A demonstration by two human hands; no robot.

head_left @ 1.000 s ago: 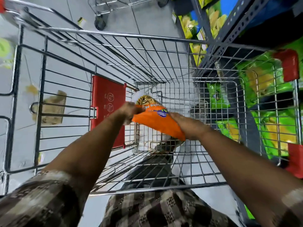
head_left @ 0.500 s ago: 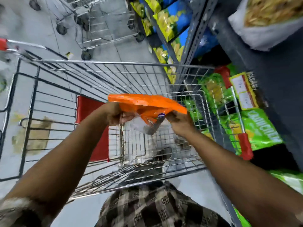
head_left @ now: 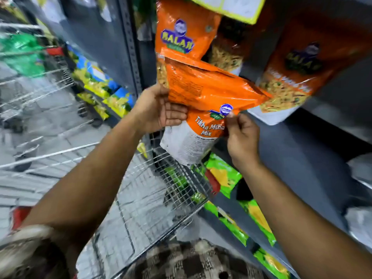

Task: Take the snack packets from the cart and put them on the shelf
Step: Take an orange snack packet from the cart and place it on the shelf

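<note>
The orange packet (head_left: 203,93) is now up out of the cart (head_left: 153,198), at the shelf (head_left: 330,115) edge. Left hand (head_left: 159,109) and right hand (head_left: 241,135) each have their grip pinching it. Nearly placed.

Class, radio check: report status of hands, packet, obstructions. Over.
Left hand and right hand both gripping orange snack packet. Packet raised at shelf, not yet placed. Orange packets on shelf crowd the spot.

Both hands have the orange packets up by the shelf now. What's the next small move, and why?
Probably push the held orange packets forward and right onto the shelf. The left hand and right hand grip them just in front of its edge, beside the matching orange packet already standing there, and open shelf surface shows below.
</note>
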